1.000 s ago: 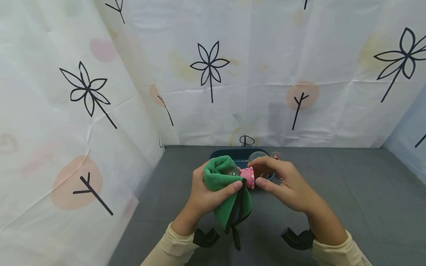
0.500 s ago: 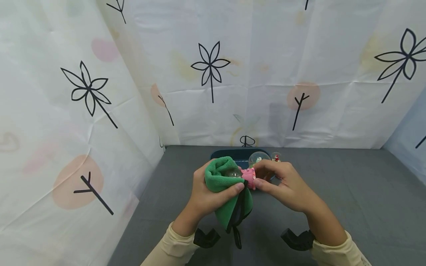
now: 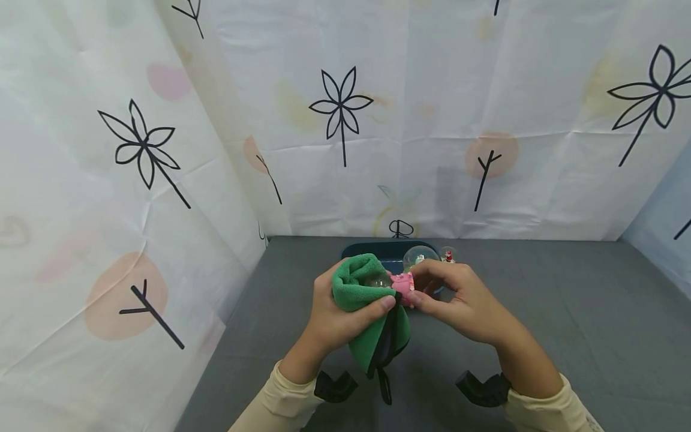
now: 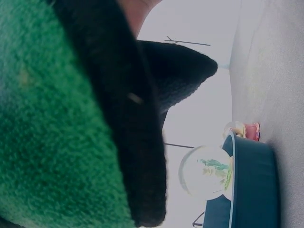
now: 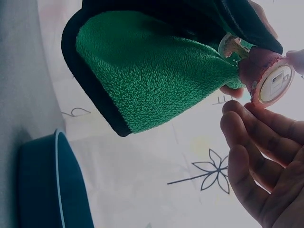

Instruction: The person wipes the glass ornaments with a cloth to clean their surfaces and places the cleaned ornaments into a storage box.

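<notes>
Globe point(image 3: 380, 279), a small snow one on a pink base point(image 5: 264, 78), sits in the air above the grey bench point(image 3: 540, 312), between both hands. The left hand point(image 3: 329, 315) grasps a green cloth point(image 3: 360, 294) wrapped over the glass dome, thumb pressed against the fabric (its black edging hangs down below). The right hand point(image 3: 459, 300) pinches the pink base with its fingertips point(image 5: 237, 116), the underside facing that wrist's camera. Just behind the hands lies a dark blue tray point(image 4: 251, 185), holding a second clear snow globe point(image 4: 206, 172). A third, smaller globe point(image 3: 447, 255) stands beside the tray's right end. Patterned white sheets point(image 3: 345, 120) enclose the bench.
</notes>
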Demonstrator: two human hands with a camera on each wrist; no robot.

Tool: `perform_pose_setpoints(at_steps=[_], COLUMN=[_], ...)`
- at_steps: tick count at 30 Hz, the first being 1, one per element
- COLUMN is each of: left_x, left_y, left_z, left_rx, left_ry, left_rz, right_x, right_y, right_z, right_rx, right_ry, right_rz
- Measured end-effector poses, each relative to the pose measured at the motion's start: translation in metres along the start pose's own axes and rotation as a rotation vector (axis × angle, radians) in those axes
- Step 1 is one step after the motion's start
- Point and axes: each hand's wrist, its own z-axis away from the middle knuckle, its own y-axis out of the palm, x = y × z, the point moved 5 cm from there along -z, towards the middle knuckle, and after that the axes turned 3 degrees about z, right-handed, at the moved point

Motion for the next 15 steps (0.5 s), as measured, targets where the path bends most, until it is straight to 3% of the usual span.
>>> perform_pose_setpoints(at_steps=[15], left_x=[-0.0012], left_y=[-0.0015], left_z=[0.0001], left_rx=[0.001], left_ry=[-0.007], left_rz=[-0.005], right_x=[0.0005], right_y=[-0.0002], right_z=[0.0002], right_rx=[-0.026], right_ry=[-0.092], right_rz=[-0.035])
